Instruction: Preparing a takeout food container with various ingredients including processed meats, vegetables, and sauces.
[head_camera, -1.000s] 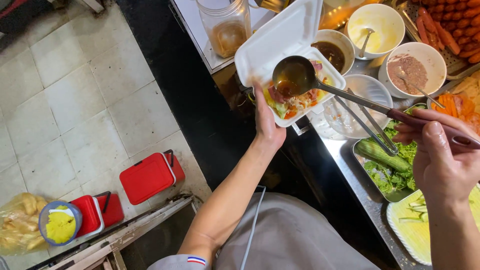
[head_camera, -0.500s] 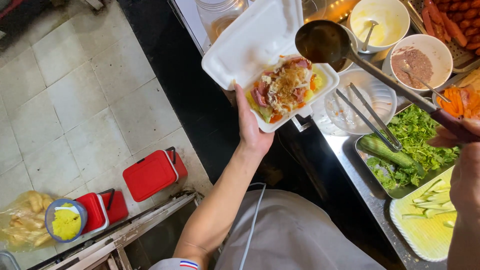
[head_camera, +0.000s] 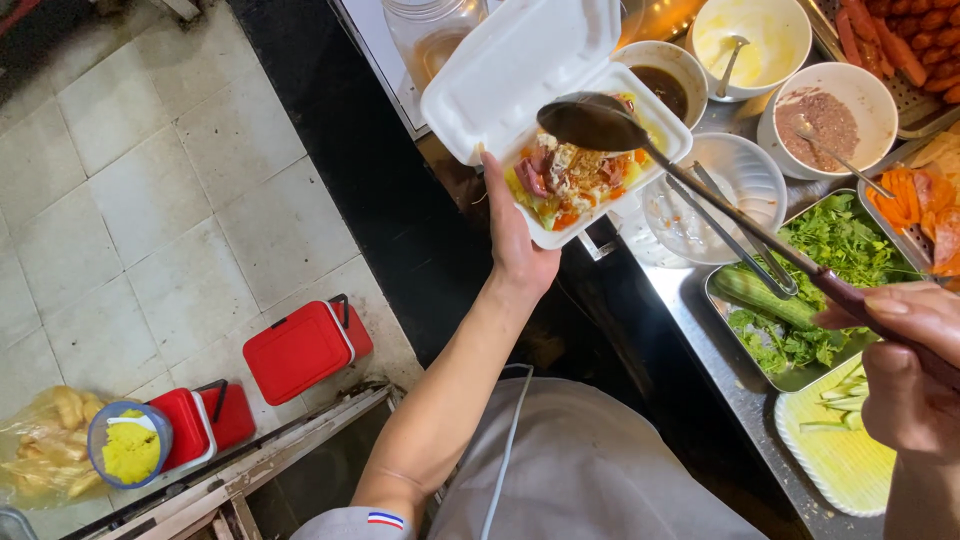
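My left hand (head_camera: 520, 245), centre of the frame, cups the underside of a white foam clamshell box (head_camera: 560, 110) from below, fingers spread up its near edge, holding it tilted toward me with the lid hinged open toward the upper left. My right hand (head_camera: 915, 370), at the right edge, is closed firmly around the dark handle of a long metal ladle (head_camera: 600, 125). The handle runs diagonally up and left across the counter to the bowl of the ladle.

A second ago the ladle sat over the food; half a second ago it had swung away to the upper right, over the sauce bowls, and the box was lower left. Now the ladle's bowl is back above the box, hovering over the far half of the filling, so I judge another spoonful is being carried to the food.

The food (head_camera: 565, 180) in the box is a mixed heap of pink, yellow and orange pieces, just below and left of the ladle.

Around that, on the steel counter: a small bowl of dark sauce (head_camera: 665, 85), a white bowl of pale cream (head_camera: 750, 40), a bowl of brown paste (head_camera: 825, 115), a clear bowl with tongs (head_camera: 735, 210), and a tray of greens (head_camera: 820, 280). Red boxes (head_camera: 305, 345) sit on the tiled floor, lower left.
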